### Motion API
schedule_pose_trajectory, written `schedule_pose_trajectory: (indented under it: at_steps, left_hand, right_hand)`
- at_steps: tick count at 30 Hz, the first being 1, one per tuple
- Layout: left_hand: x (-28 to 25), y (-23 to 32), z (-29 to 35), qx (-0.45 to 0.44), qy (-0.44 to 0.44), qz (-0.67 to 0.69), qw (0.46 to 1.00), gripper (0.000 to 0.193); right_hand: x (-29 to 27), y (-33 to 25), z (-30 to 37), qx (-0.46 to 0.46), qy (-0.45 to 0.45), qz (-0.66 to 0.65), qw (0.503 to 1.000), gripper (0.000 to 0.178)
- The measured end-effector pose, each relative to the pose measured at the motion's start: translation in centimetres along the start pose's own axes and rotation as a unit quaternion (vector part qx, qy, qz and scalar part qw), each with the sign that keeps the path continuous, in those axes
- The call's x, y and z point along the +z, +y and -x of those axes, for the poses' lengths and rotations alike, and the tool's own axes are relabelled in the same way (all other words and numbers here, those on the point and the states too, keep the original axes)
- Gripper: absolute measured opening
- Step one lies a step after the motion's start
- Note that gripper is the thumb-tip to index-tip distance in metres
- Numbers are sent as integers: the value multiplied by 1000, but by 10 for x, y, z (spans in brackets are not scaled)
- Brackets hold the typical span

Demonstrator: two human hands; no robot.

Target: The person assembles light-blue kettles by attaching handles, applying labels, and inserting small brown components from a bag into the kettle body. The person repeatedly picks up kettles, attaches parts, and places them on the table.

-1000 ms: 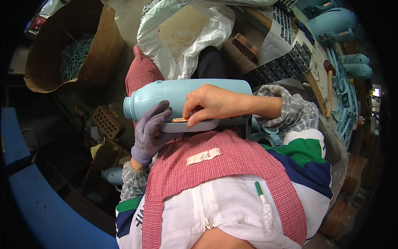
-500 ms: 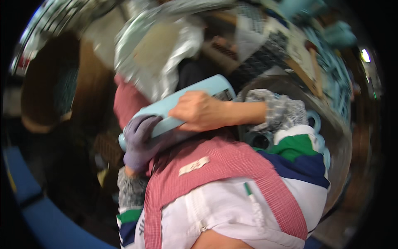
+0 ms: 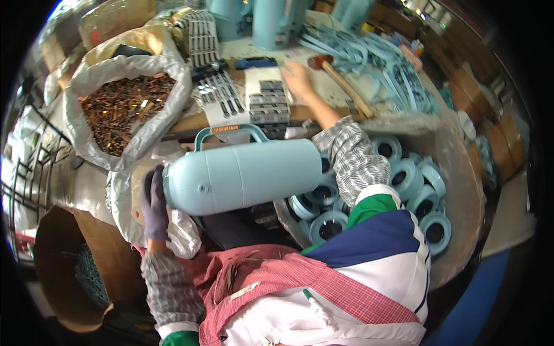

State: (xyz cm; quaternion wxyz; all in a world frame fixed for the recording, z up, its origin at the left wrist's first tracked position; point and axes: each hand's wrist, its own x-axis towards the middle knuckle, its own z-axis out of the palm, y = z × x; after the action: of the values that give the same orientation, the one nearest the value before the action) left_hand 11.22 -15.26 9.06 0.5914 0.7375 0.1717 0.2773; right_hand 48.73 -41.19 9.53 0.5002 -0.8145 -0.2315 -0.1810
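Observation:
A light blue vacuum jug [image 3: 248,173] lies sideways above my lap, its looped handle facing the table and a small round boss on its near side. My left hand [image 3: 154,199], in a purple-grey glove, grips the jug's left end; part of the fingers is hidden behind it. Bare and stretched out past the jug, my right hand [image 3: 298,81] is over the table, at the far end of a sheet of dark labels [image 3: 269,102]. Its fingers are small and smeared, so what they touch does not show. Close by lies a mallet with a wooden handle [image 3: 346,87].
A bin [image 3: 461,202] of blue ring-shaped parts stands to the right. A sack [image 3: 72,109] with brown scraps stands at the left, above a cardboard box [image 3: 95,242]. Blue strips [image 3: 398,69] and upright jugs [image 3: 270,26] occupy the table's far side.
My right hand has left the jug and reached out over the table. The jug has turned, bringing its handle into view. My view has swung up toward the table.

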Motion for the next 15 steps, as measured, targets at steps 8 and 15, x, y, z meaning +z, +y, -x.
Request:
schedule_pose_trajectory:
  at_steps: [8,15]
  left_hand:
    - [-11,-122,-123,87,-124,-276,949,43]
    - [-13,-80,-111,120,-90,-416,897,47]
  right_hand:
    - [-74,68,-48,74,-142,403,901,46]
    - [23,-115,-1,-196,-356,135,903,37]
